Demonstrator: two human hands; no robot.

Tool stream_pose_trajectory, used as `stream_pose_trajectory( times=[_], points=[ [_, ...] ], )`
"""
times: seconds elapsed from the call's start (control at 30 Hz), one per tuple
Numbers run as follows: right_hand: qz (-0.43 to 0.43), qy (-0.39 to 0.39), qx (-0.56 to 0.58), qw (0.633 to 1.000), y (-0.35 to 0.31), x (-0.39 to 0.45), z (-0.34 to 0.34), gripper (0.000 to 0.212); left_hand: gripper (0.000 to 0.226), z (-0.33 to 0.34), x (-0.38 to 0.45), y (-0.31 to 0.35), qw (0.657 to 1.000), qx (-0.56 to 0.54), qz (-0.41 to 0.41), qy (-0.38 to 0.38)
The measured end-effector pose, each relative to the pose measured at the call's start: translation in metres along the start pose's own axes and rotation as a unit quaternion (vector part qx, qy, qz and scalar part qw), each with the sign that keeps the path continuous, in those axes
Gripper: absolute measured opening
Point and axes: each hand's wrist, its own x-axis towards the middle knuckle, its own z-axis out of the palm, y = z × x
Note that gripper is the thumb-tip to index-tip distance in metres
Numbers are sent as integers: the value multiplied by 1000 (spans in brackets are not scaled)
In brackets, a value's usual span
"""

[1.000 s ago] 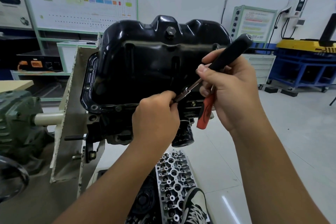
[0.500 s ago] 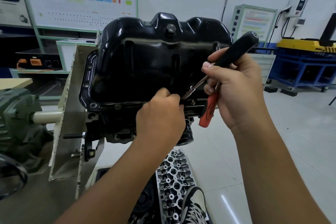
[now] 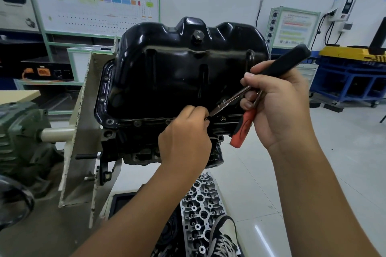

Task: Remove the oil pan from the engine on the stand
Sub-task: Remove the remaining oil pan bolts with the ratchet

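Note:
A glossy black oil pan (image 3: 179, 73) sits bolted on top of the upturned engine (image 3: 135, 144), which hangs on a cream stand plate (image 3: 81, 123). My left hand (image 3: 186, 140) is curled at the pan's front flange, fingertips pinching something small there that I cannot make out. My right hand (image 3: 277, 100) grips a black-handled tool (image 3: 284, 62) whose metal shaft points down-left to the flange beside my left fingers. The same hand also holds an orange-handled tool (image 3: 242, 129) that hangs below it. A bolt (image 3: 223, 118) sits in the flange just right of the tip.
A cylinder head (image 3: 200, 215) lies on the floor below the engine, next to my shoe (image 3: 223, 236). A green gearbox (image 3: 18, 131) with a shaft drives the stand at left. Display boards and a blue and yellow cart (image 3: 351, 73) stand at the back.
The view has shifted slightly. My right hand has risen a little with both tools, and my left hand has stayed at the flange.

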Motion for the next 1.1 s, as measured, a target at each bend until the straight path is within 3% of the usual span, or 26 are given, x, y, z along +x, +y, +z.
stream_pose_trajectory(
  times=[0.27,0.47,0.6,0.93,1.1],
  points=[
    [37,39,86,995,-2,5,-5,19,8,11,4,-8,984,-167,-37,41],
    [133,48,157,977,-7,13,-11,17,14,7,2,-9,942,-328,-50,45],
    [147,24,161,976,-15,15,-3,18,17,-10,6,-11,909,-408,-86,30],
    [91,-102,173,975,-27,-37,58,23,19,-112,7,-45,882,-452,-107,-79],
    [153,-106,218,958,-2,-75,128,19,27,-188,-2,-84,912,-381,-144,-46]
  ],
)
